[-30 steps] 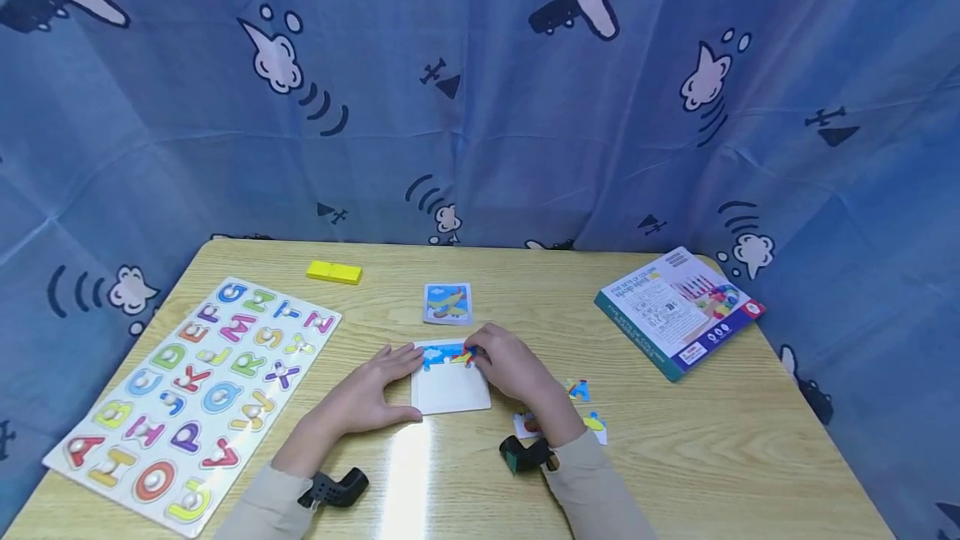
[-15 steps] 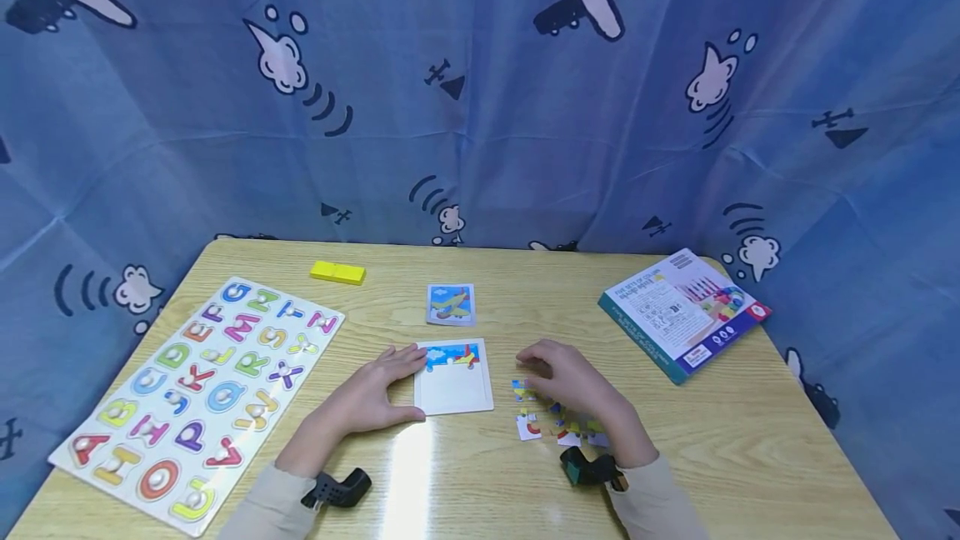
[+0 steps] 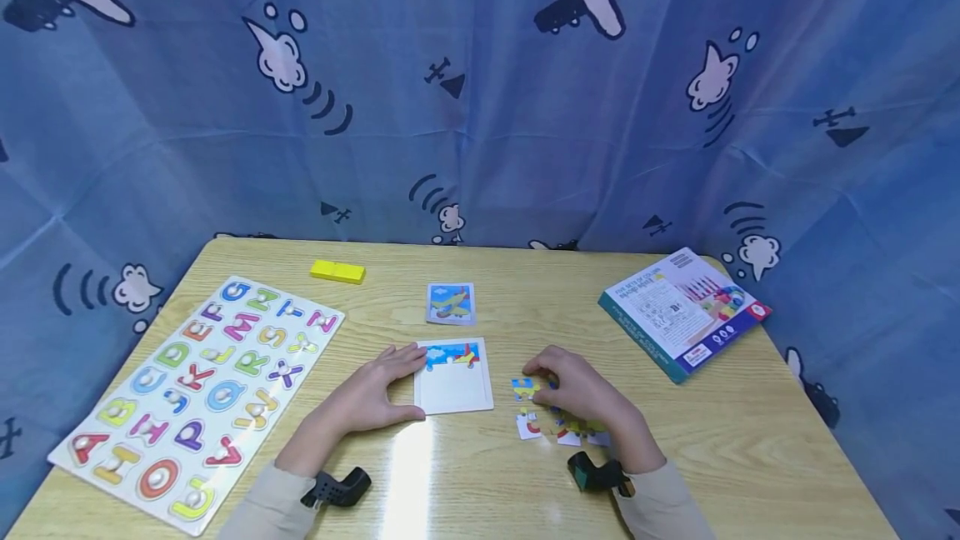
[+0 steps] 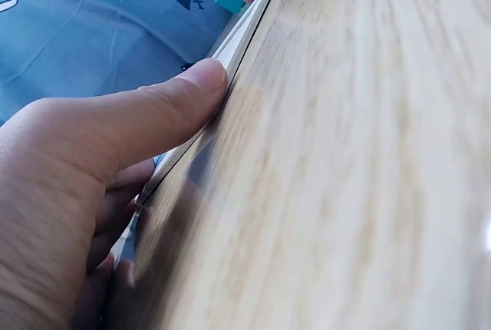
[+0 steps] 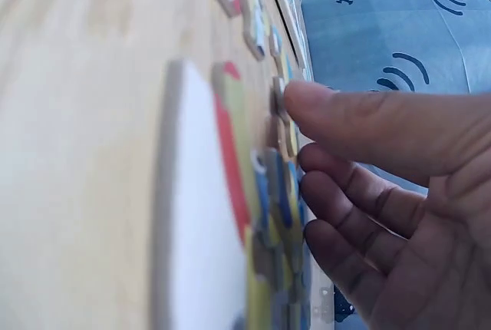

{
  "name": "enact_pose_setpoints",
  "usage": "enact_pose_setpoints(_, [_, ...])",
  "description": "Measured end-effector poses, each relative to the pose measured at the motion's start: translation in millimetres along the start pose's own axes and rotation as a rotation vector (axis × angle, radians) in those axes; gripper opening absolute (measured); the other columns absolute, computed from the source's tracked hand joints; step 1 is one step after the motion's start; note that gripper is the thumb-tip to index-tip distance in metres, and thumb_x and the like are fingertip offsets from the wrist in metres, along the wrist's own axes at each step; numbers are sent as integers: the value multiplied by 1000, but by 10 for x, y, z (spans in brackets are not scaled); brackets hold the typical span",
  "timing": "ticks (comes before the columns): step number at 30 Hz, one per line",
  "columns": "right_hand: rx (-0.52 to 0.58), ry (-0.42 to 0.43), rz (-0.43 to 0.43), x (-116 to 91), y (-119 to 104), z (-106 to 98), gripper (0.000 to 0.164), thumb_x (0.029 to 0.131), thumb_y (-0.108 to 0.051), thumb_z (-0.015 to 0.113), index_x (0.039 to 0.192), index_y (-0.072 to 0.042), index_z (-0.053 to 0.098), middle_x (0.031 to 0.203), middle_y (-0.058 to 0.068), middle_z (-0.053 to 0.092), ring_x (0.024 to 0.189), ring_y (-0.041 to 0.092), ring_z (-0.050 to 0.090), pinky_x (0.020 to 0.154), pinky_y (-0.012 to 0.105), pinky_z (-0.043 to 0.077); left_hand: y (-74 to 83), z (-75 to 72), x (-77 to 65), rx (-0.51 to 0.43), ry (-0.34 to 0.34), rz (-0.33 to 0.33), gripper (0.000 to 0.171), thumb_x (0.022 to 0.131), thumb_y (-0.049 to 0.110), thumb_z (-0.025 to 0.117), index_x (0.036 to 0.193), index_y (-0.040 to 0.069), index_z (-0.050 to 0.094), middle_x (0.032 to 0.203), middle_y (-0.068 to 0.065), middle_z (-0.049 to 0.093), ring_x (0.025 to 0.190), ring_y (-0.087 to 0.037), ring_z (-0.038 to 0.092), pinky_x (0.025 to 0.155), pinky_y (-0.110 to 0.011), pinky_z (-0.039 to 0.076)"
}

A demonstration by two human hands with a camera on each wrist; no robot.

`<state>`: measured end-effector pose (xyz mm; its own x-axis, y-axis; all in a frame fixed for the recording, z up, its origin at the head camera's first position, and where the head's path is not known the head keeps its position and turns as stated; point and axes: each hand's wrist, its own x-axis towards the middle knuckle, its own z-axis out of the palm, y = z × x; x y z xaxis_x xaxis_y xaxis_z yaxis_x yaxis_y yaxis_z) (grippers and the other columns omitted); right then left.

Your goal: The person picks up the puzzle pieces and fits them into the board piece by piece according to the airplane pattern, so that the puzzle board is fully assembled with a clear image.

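Observation:
A white square puzzle tray (image 3: 453,392) lies at the table's middle, with a strip of joined pieces (image 3: 446,355) showing blue sky and a red and yellow plane part along its top. My left hand (image 3: 367,394) rests at the tray's left side, fingertips over the upper left edge and thumb by the lower left corner. My right hand (image 3: 581,390) is low over loose jigsaw pieces (image 3: 528,426) right of the tray. In the right wrist view, the thumb (image 5: 337,111) and bent fingers lie right at the pieces, with a gap between thumb and fingers.
Behind the tray lies a small plane picture card (image 3: 450,304). A letter board (image 3: 202,394) covers the table's left side, with a yellow block (image 3: 337,272) beyond it. A boxed game (image 3: 684,315) lies at the back right, before a blue curtain (image 3: 480,107).
My right hand has left the tray's upper right corner and moved right to the loose pieces. A red and yellow piece now shows in the strip. The left hand stays at the tray.

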<state>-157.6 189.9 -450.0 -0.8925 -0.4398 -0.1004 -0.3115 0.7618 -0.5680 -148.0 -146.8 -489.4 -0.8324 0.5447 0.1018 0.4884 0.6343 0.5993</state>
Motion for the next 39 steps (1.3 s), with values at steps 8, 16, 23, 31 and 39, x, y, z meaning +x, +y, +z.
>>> enact_pose_setpoints(8, [-27, 2, -24, 17, 17, 38, 26, 78, -14, 76, 103, -14, 68, 102, -5, 58, 89, 12, 51, 82, 33, 49, -6, 5, -1, 5, 0, 4, 82, 77, 55, 71, 141, 11, 46, 149, -7, 40, 140, -25, 33, 118, -45, 24])
enact_pose_setpoints(16, [-35, 10, -6, 21, -6, 51, 19, 78, -12, 76, 94, -15, 66, 100, -4, 57, 89, 13, 50, 84, 36, 49, -16, 5, -3, 4, 3, 2, 82, 77, 55, 71, 141, 11, 46, 150, -6, 39, 141, -27, 32, 117, -45, 25])
enact_pose_setpoints(23, [-7, 17, 16, 30, -17, 35, 20, 82, -12, 72, 100, -14, 63, 94, -5, 59, 83, 12, 50, 75, 30, 48, -11, 2, -11, 1, 4, -6, 82, 77, 55, 71, 141, 12, 46, 150, -6, 39, 141, -30, 31, 117, -46, 26])
enact_pose_setpoints(31, [50, 68, -33, 19, -4, 10, 22, 85, -14, 70, 106, -11, 64, 95, -4, 62, 82, 10, 54, 71, 24, 50, -5, 3, -11, 6, 11, 3, 81, 77, 53, 72, 141, 11, 46, 150, -7, 39, 140, -31, 32, 116, -47, 26])
enact_pose_setpoints(39, [93, 102, -135, 10, 0, 11, 25, 87, -20, 70, 110, -12, 66, 101, -3, 65, 86, 10, 59, 74, 22, 55, -19, 10, 14, 13, 2, 24, 81, 77, 53, 71, 141, 9, 46, 149, -7, 40, 140, -24, 33, 117, -45, 24])
